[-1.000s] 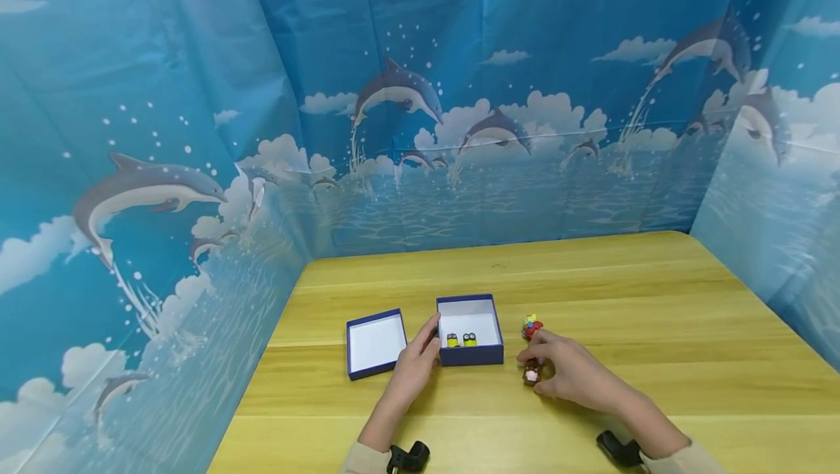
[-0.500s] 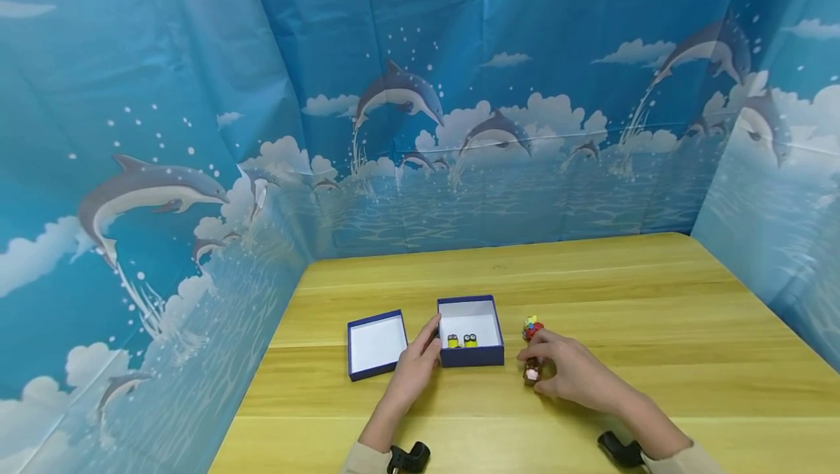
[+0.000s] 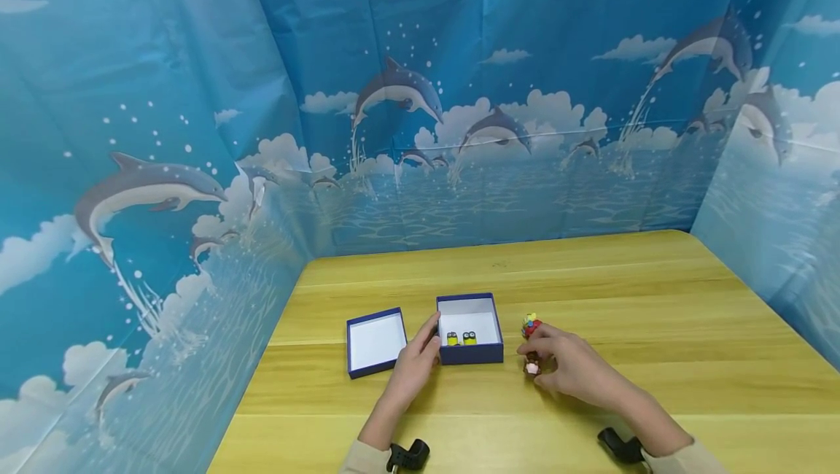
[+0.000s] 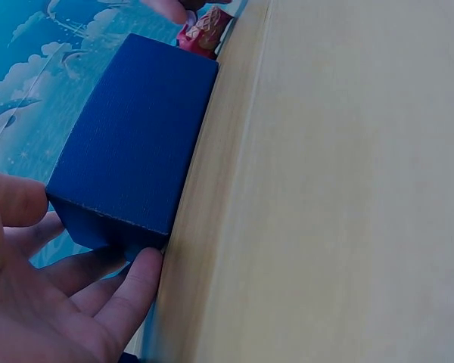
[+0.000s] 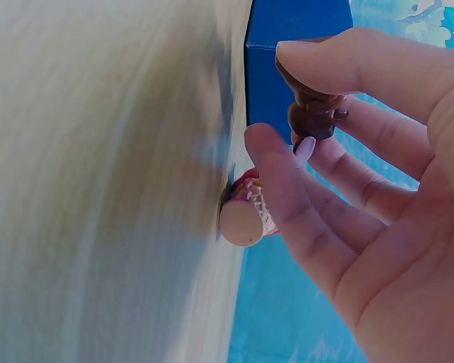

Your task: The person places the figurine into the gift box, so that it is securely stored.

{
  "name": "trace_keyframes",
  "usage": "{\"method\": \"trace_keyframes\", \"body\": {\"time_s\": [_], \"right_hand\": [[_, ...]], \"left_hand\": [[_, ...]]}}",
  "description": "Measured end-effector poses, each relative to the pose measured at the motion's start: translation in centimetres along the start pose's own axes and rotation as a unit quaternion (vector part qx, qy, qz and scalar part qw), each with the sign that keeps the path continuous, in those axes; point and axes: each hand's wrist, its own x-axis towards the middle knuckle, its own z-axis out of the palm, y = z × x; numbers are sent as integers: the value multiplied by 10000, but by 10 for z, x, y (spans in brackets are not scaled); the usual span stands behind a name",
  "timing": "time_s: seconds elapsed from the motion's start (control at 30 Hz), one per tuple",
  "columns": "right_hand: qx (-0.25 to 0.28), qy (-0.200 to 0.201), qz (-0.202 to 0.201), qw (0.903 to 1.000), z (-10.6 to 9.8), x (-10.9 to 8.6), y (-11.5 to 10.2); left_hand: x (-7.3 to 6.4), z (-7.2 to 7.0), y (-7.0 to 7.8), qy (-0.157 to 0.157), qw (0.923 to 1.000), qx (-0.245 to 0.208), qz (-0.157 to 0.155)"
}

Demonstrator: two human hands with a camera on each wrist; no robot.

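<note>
Creased blue plastic-looking sheeting [image 3: 564, 0] walls in the back and both sides of a yellow wood-grain table [image 3: 630, 299] with rounded far corners. Printed on the sheeting are leaping grey-and-white dolphins [image 3: 402, 89], puffy white clouds [image 3: 554, 113] and, lower down, pale rippled water [image 3: 518, 204]. Darker grain lines cross the tabletop. Soft light leaves a pale sheen on the left-hand sheeting.

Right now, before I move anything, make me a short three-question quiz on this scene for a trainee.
1. What does the right hand hold?
2. True or false: the white-lined lid lies off the blue box.
3. How many yellow figures show inside the box in the head view: A one, B two, C four?

Key: 1. A small brown figure. 2. True. 3. B.
</note>
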Motion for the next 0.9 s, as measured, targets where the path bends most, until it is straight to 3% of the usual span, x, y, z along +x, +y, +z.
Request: {"method": "trace_keyframes", "body": {"time_s": [0.47, 0.9], "right_hand": [[411, -127, -1, 9991, -2, 2, -1], [506, 127, -125, 9986, -3, 2, -4]], "left_hand": [[1, 0, -1, 20, 9999, -90, 87], [1, 0, -2, 14, 9999, -145, 81]]}}
